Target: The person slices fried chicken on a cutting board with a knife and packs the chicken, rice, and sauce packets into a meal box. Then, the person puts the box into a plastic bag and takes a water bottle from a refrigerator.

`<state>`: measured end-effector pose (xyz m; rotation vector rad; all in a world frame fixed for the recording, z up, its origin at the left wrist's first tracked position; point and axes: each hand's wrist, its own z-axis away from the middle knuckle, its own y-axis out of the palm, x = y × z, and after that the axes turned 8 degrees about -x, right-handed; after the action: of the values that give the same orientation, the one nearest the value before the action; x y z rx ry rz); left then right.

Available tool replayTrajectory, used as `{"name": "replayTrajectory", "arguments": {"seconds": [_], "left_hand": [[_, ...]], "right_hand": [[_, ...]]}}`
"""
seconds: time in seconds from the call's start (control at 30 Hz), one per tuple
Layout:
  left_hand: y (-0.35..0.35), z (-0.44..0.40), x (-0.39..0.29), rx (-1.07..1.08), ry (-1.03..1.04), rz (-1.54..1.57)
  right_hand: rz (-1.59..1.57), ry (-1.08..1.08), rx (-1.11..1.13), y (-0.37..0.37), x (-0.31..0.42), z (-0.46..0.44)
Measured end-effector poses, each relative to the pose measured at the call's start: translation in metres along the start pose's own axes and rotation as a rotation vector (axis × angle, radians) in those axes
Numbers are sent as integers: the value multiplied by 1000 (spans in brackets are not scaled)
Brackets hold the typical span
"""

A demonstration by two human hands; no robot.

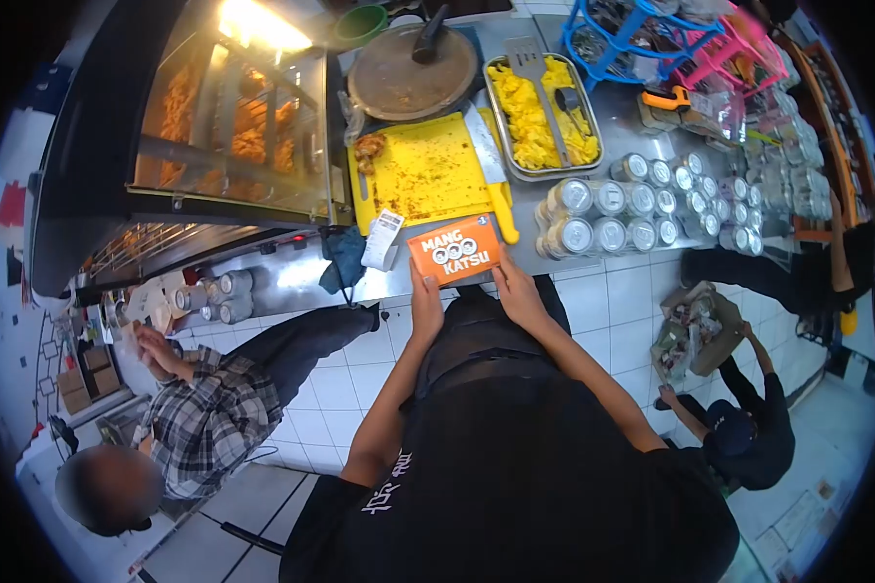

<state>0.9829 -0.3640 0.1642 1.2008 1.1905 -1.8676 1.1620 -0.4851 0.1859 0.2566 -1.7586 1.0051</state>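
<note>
An orange box (454,251) printed "MANG KATSU" is held level at the counter's front edge. My left hand (426,299) grips its left side and my right hand (518,290) its right side. Just left of the box, a white printed receipt (383,237) hangs over the edge. Behind it lies a yellow cutting board (423,170) with brown crumbs and a piece of fried food (368,148). A knife (492,175) with a yellow handle rests along the board's right side. What the box contains is hidden.
A tray (552,173) of yellow food holds a spatula (530,63). Many cans (610,199) stand right; a lit food warmer (233,126) stands left. A round brown board (413,78) is behind. One person (224,408) stands left; another (749,437) at right holds a carton (717,330).
</note>
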Motion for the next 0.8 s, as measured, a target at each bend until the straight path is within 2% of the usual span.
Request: {"name": "replayTrajectory", "arguments": {"seconds": [0.13,0.2,0.23,0.3,0.37,0.4,0.5,0.57,0.6,0.63,0.8], "left_hand": [[-30,-7,-24,135,-106,-94],[-61,-19,-32,69,-45,-180],[-79,-28,-32,42,-10,-221],[-99,-50,-13,-212,152,-410],[-95,-69,-13,-303,365,-669],[-91,-74,-15,-217,245,-716],[-78,-86,-25,-53,110,-785],[-69,-91,-24,-58,87,-647],[-69,-95,-14,-105,210,-497],[-68,-90,-42,-90,67,-468],[-46,-45,-122,-167,203,132]], "right_hand": [[-19,298,220,-33,29,-11],[84,477,356,-57,41,-10],[-7,385,394,-65,28,4],[-172,198,457,-78,-17,41],[-204,379,453,-95,-54,68],[-222,468,443,-103,-67,78],[102,454,336,-121,-92,82],[180,491,276,-136,-80,89],[186,497,238,-140,-77,96],[190,498,210,-141,-76,103],[319,522,345,-155,-86,139]]}}
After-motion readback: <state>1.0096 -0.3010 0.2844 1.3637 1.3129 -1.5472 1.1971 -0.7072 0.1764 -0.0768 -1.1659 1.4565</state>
